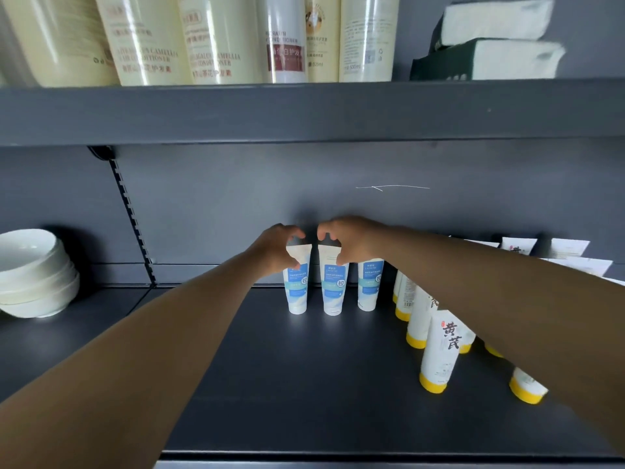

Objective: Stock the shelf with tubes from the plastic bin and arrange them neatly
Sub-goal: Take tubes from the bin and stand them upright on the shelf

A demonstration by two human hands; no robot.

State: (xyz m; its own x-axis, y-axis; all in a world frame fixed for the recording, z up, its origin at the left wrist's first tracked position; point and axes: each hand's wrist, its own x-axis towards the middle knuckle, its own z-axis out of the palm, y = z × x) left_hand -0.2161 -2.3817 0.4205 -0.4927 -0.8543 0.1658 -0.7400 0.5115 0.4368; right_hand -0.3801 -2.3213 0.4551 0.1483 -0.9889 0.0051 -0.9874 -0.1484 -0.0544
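Fingers of the left hand (277, 247) and right hand (345, 240) each pinch a blue-labelled tube (297, 282) (334, 286) top; square both against the third at three o'clock.

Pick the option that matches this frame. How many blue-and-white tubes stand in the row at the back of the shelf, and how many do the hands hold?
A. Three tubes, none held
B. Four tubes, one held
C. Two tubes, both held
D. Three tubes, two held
D: the left hand grips the left tube, the right hand grips the middle tube, and the right tube stands untouched.
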